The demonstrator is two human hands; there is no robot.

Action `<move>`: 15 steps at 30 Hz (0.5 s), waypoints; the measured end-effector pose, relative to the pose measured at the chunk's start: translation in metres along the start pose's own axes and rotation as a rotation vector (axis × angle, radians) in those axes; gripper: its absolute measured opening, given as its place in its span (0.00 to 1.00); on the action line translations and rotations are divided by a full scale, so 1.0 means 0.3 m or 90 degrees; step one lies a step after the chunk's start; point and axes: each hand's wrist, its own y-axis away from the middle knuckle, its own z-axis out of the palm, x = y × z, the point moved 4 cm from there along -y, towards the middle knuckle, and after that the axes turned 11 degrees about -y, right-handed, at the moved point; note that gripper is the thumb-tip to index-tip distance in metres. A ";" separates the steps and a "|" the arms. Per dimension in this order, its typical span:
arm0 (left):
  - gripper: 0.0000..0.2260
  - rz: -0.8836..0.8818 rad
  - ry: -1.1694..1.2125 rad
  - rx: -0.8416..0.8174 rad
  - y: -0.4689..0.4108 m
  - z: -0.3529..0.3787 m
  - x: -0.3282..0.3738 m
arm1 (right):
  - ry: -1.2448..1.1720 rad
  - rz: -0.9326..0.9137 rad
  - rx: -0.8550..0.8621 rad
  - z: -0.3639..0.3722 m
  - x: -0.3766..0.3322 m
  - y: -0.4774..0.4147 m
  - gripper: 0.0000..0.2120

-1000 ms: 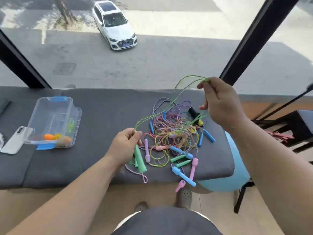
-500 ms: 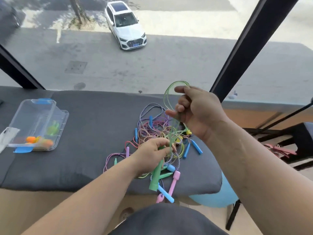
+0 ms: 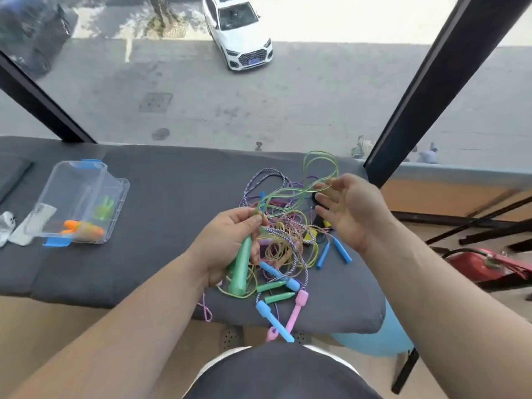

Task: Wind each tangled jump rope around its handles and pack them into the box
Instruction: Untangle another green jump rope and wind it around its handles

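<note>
Grey cushion [image 3: 172,197], one box [image 3: 86,182]; left grip [image 3: 227,240] around green handle [image 3: 240,269], right grip [image 3: 354,208] apart.

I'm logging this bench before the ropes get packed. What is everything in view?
box: one, clear with blue latches, left on the cushion.
packed ropes: orange and green, inside the box.
rope pile: one tangle, many colours, middle of the cushion.
green handle: one seen, in the left hand.
green cord: one, looped up towards the right hand.
cushion: one, dark grey, under everything.
white car: one, street beyond the window.
dark car: one, street, top left.
left hand: grips the green handle.
right hand: open, fingers near the cord.
</note>
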 end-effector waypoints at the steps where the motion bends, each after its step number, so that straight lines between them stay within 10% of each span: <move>1: 0.08 0.009 0.023 -0.004 -0.001 -0.005 0.041 | 0.014 0.008 0.002 -0.011 0.045 -0.001 0.10; 6: 0.08 0.085 0.112 -0.091 0.019 0.024 0.290 | 0.394 -0.012 -0.268 0.067 0.276 0.048 0.32; 10: 0.09 0.163 0.111 -0.119 0.025 0.003 0.440 | 0.584 -0.129 -0.308 0.140 0.289 0.050 0.09; 15: 0.09 0.156 0.102 -0.069 -0.022 -0.111 0.460 | 0.632 -0.080 -0.291 0.086 0.297 0.022 0.07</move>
